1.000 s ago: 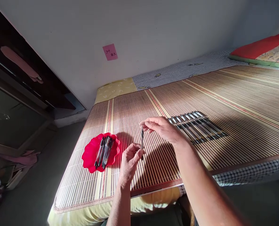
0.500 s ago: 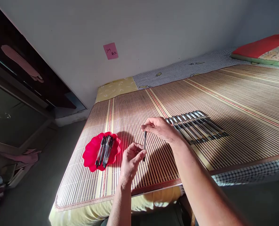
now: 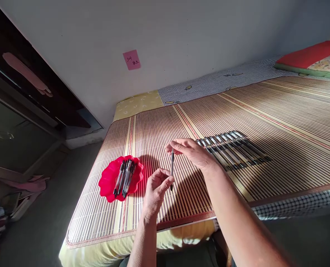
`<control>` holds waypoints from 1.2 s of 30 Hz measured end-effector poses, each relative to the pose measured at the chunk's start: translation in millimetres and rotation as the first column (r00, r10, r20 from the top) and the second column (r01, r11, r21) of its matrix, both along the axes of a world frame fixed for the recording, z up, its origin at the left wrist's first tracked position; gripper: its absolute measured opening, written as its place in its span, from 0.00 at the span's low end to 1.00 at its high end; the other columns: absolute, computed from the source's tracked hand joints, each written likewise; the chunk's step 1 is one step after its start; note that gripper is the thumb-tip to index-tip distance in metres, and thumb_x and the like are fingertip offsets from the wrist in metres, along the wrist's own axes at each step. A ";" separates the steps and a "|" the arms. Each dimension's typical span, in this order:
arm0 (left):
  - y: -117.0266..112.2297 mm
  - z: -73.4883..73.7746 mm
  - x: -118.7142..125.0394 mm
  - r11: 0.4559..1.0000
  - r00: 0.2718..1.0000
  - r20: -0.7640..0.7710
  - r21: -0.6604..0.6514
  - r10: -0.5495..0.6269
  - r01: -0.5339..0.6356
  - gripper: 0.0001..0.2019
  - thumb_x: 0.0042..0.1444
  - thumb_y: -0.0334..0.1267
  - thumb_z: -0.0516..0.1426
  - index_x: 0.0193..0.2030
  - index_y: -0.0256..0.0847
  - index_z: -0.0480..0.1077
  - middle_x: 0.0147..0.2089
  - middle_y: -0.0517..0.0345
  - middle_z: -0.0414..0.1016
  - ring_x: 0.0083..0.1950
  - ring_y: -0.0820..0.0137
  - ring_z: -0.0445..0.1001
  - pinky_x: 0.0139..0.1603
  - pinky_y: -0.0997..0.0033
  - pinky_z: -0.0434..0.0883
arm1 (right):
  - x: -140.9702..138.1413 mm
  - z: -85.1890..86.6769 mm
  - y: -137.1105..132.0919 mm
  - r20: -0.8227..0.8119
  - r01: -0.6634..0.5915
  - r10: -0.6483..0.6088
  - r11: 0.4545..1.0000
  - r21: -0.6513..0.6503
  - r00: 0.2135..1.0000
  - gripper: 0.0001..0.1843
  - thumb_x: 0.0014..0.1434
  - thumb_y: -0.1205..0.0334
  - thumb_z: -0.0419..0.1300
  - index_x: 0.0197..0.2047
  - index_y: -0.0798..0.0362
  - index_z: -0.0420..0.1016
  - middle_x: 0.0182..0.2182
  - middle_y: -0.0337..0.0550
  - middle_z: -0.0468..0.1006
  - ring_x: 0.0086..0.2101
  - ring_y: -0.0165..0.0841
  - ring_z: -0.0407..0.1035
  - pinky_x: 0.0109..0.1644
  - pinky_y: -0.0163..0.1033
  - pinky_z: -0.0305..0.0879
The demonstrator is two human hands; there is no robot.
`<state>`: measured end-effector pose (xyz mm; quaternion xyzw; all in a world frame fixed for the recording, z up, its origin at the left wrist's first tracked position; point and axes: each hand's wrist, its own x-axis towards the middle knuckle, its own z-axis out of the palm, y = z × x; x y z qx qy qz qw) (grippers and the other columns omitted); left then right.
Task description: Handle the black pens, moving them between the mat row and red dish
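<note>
Pink note's handwriting too small to read

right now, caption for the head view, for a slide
Both hands hold one pen upright over a bamboo mat, beside a red dish.

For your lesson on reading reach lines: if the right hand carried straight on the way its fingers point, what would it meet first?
The right hand, pinching the pen top, points left; probably the red plate of pens, though it may pass above it: depth is unclear.
</note>
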<state>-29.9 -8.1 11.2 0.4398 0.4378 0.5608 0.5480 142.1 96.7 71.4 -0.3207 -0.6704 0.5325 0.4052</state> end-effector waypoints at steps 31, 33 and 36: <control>0.6 4.1 13.6 0.995 0.997 0.068 -0.094 0.034 -0.027 0.20 0.39 0.40 0.78 0.27 0.38 0.71 0.26 0.64 0.67 0.29 0.77 0.61 0.32 0.76 0.59 | -8.9 -5.8 4.0 -0.112 -0.144 0.130 0.981 -0.128 0.985 0.18 0.51 0.45 0.75 0.29 0.52 0.81 0.30 0.41 0.80 0.34 0.33 0.70 0.47 0.43 0.64; -1.4 6.3 12.2 0.995 0.996 0.085 -0.100 -0.019 0.028 0.17 0.46 0.44 0.75 0.33 0.37 0.75 0.30 0.61 0.71 0.30 0.77 0.62 0.33 0.76 0.60 | -8.0 -6.6 4.3 -0.135 -0.145 0.127 0.979 -0.140 0.983 0.18 0.52 0.46 0.74 0.30 0.53 0.81 0.30 0.42 0.81 0.34 0.33 0.71 0.48 0.43 0.64; -4.7 10.1 6.6 0.978 0.982 0.103 -0.121 -0.156 0.169 0.17 0.58 0.50 0.68 0.41 0.36 0.79 0.35 0.54 0.77 0.29 0.78 0.61 0.32 0.76 0.59 | -3.9 -7.3 5.3 -0.162 -0.152 0.126 0.975 -0.160 0.979 0.17 0.53 0.47 0.73 0.30 0.52 0.81 0.31 0.42 0.81 0.36 0.34 0.72 0.50 0.44 0.64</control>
